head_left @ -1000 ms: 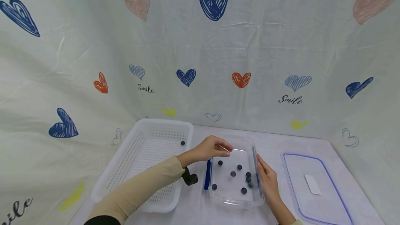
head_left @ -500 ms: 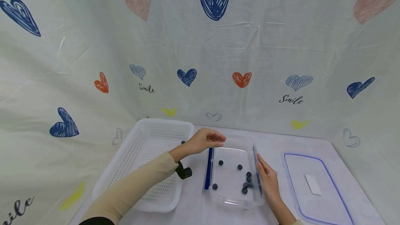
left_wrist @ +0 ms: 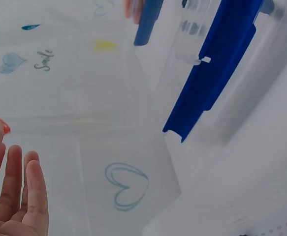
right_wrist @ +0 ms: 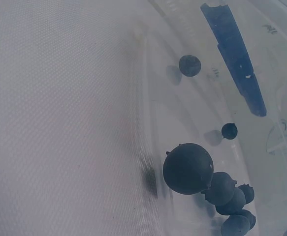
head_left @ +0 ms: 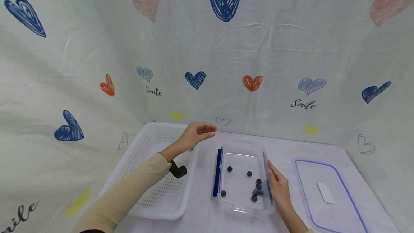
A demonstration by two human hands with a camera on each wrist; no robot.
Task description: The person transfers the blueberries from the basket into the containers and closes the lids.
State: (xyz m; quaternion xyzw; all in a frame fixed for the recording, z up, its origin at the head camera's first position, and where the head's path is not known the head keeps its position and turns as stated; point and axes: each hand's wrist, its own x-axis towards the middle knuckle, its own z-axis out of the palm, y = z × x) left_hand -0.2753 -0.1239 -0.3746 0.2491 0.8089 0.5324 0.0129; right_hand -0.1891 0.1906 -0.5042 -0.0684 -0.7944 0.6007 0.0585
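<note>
My left hand (head_left: 197, 135), with nothing visible in its fingers, is over the right rim of the white perforated basket (head_left: 185, 199). Loosely extended fingers of this left hand (left_wrist: 22, 201) also show in the left wrist view. Straight fingers of my right hand (head_left: 280, 190) lie along the right side wall of the clear plastic container (head_left: 247, 209). Several blueberries (head_left: 249, 173) sit on its floor, most of them bunched near the right wall. The right wrist view shows these blueberries (right_wrist: 188, 168) through the container's wall. One dark blueberry (head_left: 191, 149) in the basket is mostly hidden by my left wrist.
A blue locking flap (head_left: 217, 172) stands out from the container's left side. To the right lies a clear lid (head_left: 310, 190) with a blue seal and a white label. Behind the table (head_left: 207, 204) hangs a curtain (head_left: 278, 46) printed with hearts.
My left hand has moved left and up, from above the container to above the basket's edge. One blueberry has rolled right to join the bunch. The right hand has stayed put.
</note>
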